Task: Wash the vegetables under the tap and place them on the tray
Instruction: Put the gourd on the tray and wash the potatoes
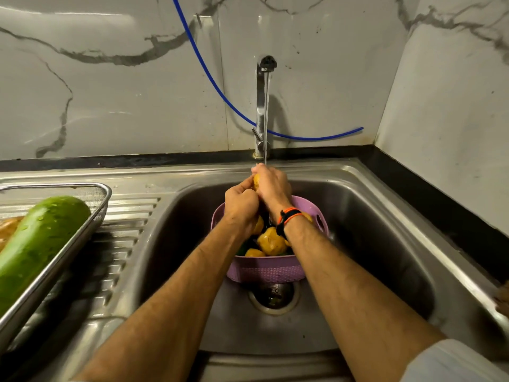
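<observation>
Marble-veined walls back the steel sink (358,216); under the tap's stream my left hand (240,203) and right hand (271,184) both grip a yellow potato (256,181) above the purple plastic basket (265,271), the wire-mesh tray (91,216) holding a green gourd (38,244) at left.

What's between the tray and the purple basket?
Head view: only the ribbed steel drainboard and sink wall between the tray and purple basket; nothing sits there.

The purple basket (265,270) filled the middle of the sink basin (385,244), leaving open steel toward its left and right walls. The tap (260,106) rose at the back edge. The tray (68,244) with its green gourd (41,238) covered the drainboard's left part.
</observation>
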Action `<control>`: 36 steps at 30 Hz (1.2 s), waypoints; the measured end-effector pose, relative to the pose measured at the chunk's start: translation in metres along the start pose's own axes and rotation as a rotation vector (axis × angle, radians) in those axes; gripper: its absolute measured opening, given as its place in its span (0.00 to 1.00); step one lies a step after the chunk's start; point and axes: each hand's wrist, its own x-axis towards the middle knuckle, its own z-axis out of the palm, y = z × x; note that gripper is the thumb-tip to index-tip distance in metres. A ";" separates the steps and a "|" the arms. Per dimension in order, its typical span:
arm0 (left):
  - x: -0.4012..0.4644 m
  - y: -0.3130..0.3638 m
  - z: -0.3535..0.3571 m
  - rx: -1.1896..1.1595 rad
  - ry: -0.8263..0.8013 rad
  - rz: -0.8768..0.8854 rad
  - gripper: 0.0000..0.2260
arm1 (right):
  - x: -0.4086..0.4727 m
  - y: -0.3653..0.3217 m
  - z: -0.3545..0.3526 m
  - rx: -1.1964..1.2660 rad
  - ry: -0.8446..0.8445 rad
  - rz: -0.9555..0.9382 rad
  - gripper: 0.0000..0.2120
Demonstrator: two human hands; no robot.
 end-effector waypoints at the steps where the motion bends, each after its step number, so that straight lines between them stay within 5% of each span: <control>1: -0.001 0.003 -0.005 0.002 -0.065 -0.044 0.18 | 0.002 0.000 -0.004 0.018 -0.021 0.049 0.11; 5: -0.003 0.010 -0.010 -0.019 -0.104 -0.099 0.16 | 0.007 0.004 -0.013 0.272 -0.134 0.071 0.12; 9: -0.002 0.004 0.002 0.011 0.032 -0.010 0.16 | 0.007 0.008 -0.001 0.038 -0.016 -0.074 0.10; 13: -0.005 0.008 -0.005 0.017 -0.161 -0.087 0.16 | 0.008 0.002 -0.015 0.138 -0.055 0.079 0.09; 16: -0.003 0.011 -0.008 0.073 -0.160 -0.082 0.14 | 0.010 0.001 -0.021 0.260 -0.152 0.101 0.10; 28: 0.006 0.002 -0.018 0.702 0.158 0.306 0.22 | 0.010 0.015 -0.022 -0.044 -0.183 -0.038 0.15; 36: 0.013 0.000 -0.017 0.550 0.112 0.143 0.21 | 0.017 0.016 -0.026 0.242 -0.109 0.079 0.14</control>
